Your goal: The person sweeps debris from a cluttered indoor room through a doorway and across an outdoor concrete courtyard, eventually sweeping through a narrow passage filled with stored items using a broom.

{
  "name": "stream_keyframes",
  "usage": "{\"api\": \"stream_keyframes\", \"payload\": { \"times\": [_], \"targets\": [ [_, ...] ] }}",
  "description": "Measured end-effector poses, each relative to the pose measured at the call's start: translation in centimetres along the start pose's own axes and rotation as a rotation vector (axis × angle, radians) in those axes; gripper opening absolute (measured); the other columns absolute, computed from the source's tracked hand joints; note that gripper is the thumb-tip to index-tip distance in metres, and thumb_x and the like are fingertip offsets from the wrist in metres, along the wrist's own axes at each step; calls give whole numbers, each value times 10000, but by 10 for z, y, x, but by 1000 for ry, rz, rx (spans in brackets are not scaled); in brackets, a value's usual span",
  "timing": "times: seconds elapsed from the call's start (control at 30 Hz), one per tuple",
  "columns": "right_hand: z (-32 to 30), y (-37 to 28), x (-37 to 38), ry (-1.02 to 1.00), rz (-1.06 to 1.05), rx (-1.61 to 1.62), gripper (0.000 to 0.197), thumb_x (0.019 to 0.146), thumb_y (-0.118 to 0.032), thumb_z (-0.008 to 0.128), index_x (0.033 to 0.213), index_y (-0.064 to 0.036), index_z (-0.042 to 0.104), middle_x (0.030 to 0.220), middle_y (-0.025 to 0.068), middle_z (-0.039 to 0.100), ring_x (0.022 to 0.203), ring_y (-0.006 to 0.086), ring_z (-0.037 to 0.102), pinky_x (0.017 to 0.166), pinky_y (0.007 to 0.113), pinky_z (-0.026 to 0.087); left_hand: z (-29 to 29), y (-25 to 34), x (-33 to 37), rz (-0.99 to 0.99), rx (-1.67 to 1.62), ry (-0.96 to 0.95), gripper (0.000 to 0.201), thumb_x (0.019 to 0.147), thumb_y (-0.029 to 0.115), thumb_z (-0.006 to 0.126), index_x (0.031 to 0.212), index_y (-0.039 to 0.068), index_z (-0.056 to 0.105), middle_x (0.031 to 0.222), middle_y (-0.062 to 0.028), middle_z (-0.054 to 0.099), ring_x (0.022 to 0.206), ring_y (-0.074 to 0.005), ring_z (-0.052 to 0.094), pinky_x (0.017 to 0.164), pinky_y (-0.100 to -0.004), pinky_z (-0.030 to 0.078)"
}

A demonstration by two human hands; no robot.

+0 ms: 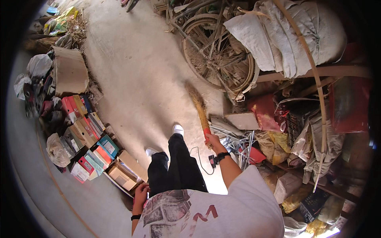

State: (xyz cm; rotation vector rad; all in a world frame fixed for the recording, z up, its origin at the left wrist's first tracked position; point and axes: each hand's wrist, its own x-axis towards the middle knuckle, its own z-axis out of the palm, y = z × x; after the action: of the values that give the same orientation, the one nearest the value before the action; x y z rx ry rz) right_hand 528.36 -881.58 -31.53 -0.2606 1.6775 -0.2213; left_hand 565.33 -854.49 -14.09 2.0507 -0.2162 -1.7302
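Observation:
A straw hand broom (199,109) with a red-wrapped grip is held in my right hand (214,143). Its bristle end points away from me, toward the concrete floor beside the bicycle wheel (218,53); whether it touches the floor is hard to see. Close to my left thigh hangs my left hand (141,193), its fingers curled. A bit of pinkish red shows at those fingers, but what it belongs to is hidden. An open cardboard box (122,177) stands just beyond that hand.
Stacked shoe boxes (85,131) and a big cardboard carton (70,71) line the left wall. To the right are white sacks (293,35), a metal rack (242,146) and piled bags. A long bent bamboo pole (317,83) leans over the pile. Concrete floor (131,59) runs between both sides.

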Motion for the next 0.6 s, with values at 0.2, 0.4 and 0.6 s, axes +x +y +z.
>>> {"api": "stream_keyframes", "payload": {
  "times": [0.2, 0.4, 0.6],
  "targets": [
    [-10, -1, -55, -26, 106, 465, 305, 807, -288, 536, 887, -5, 453, 608, 102, 516, 426, 183, 495, 393, 295, 438, -8, -10, 7, 91, -120, 50, 147, 799, 46, 475, 912, -18, 546, 757, -80, 580, 664, -138, 567, 619, -243, 458],
    [41, -9, 52, -117, 217, 649, 250, 815, -334, 502, 803, -100, 415, 577, 96, 471, 432, 213, 462, 403, 307, 416, -8, -24, -20, -16, -17, 76, 150, 790, 38, 482, 909, -19, 552, 728, -79, 584, 655, -139, 568, 625, -244, 458],
    [171, -47, 56, -201, 197, 574, 223, 814, -285, 498, 881, -89, 415, 601, 109, 476, 487, 220, 494, 438, 317, 450, 0, -38, -37, -32, -70, 127, 168, 790, 46, 479, 921, -29, 552, 754, -103, 590, 670, -166, 583, 633, -261, 468]
  ]
}}
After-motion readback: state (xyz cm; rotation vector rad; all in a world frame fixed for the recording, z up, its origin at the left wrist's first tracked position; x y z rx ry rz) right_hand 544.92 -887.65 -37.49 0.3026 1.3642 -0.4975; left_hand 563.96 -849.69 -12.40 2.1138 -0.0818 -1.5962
